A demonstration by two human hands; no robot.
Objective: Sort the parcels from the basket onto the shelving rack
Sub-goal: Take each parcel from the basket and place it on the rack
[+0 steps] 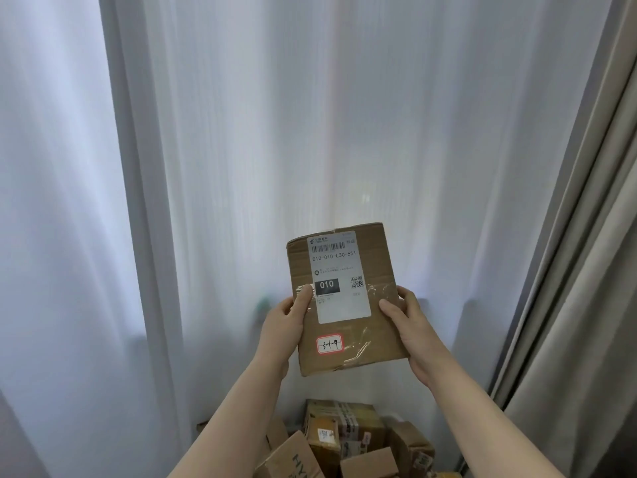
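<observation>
While my left hand [286,317] and right hand [408,317] pinched the box [344,298] by its edges, glossy tape risked a slip.

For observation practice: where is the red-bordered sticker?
Head view, centre: the sticker low on the parcel, below the shipping label, between left hand and right hand.

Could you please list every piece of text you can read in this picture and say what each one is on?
"010-010-L30-551": white shipping label on the held parcel.
"010": black block on that label.
"3-1-9", handwritten, uncertain: red-bordered sticker on the parcel.
"HY", cut off: cardboard box below.
Label's fine print and the lower parcels' labels: too small to read.
</observation>
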